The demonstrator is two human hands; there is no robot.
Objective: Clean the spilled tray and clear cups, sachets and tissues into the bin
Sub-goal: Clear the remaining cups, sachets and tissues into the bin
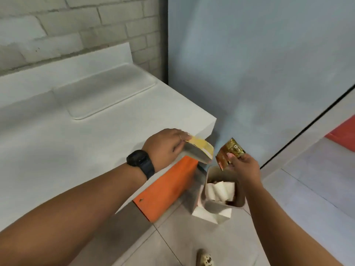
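While over bin [222,205], right hand [244,166] pinches sachets [229,152].

One wide-angle view, from the person's head, looks forward and steeply down past both forearms. It sits close over the corner of the white table [107,120], which fills the left side, and takes in the tiled floor [299,206] and the bin [221,204] below, with walls behind.
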